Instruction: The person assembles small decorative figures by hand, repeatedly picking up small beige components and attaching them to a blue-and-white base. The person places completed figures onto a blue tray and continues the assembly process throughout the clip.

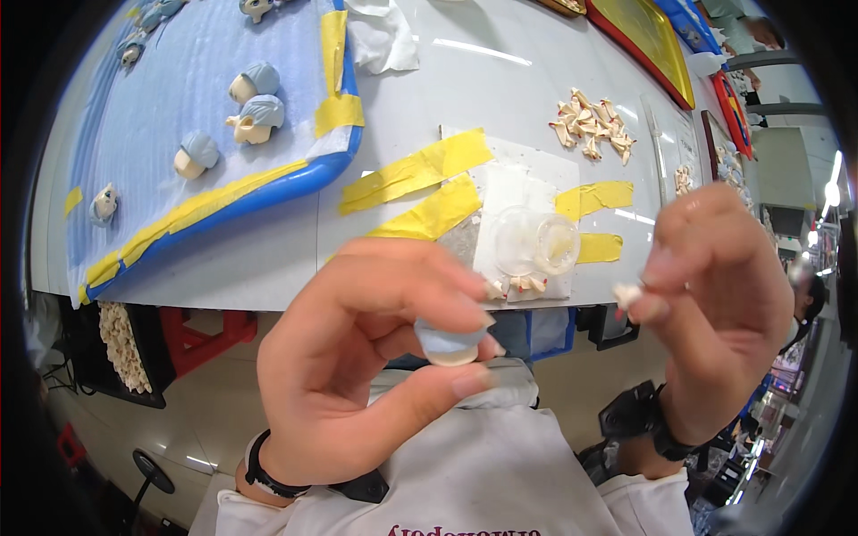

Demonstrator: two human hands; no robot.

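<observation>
Between the fingers and thumb of my left hand (375, 357) is a small toy figure head (450, 342) with a pale blue top and a cream underside. Off to the right, my right hand (715, 286) is raised above the table's near edge. Its thumb and forefinger pinch a tiny cream figure part (627, 296) with a red tip. Between the hands, a clear round plastic pot (518, 243) stands on white paper. A couple of similar cream parts (527, 284) lie just in front of it, and a loose pile of them (592, 123) sits farther back.
At the left, a blue tray (313, 179) lined with pale blue foam holds several blue-topped heads (261, 118). Yellow tape (420, 170) fixes the paper to the table (483, 80). A red-and-yellow tray (657, 62) lies at the far right. Below the table's left is a dark bin of cream parts (125, 348).
</observation>
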